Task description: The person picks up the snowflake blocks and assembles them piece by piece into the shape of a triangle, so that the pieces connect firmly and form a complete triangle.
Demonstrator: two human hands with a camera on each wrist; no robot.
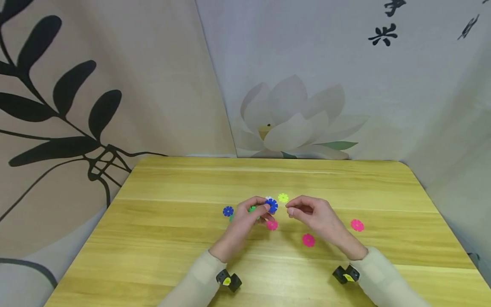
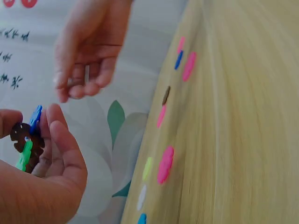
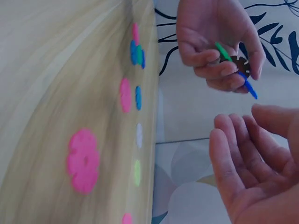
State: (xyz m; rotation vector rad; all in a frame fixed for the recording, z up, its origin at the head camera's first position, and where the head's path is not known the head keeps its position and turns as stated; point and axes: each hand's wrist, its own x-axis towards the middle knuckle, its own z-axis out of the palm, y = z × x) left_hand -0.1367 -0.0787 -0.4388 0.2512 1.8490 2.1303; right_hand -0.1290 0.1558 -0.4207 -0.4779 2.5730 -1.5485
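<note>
My left hand [image 1: 242, 224] grips a small joined cluster of notched plastic snowflake discs above the table. A brown disc [image 3: 241, 66] sits in the middle, with a blue disc [image 1: 272, 206] slotted on one side and a green disc [image 3: 223, 51] on the other. Thumb and fingers close around the brown disc in the left wrist view. My right hand [image 1: 320, 218] hovers just to the right of the blue disc, its fingers loosely bent and nothing between them. A gap shows between its thumb and fingers in the right wrist view.
Loose discs lie on the wooden table [image 1: 153, 256]: pink discs [image 1: 308, 240] nearer me and to the right, a yellow-green disc [image 1: 283, 197] and a white disc [image 2: 142, 197] behind the hands, a blue disc [image 1: 228, 211] at left. A printed cloth backdrop [image 1: 172, 85] stands behind.
</note>
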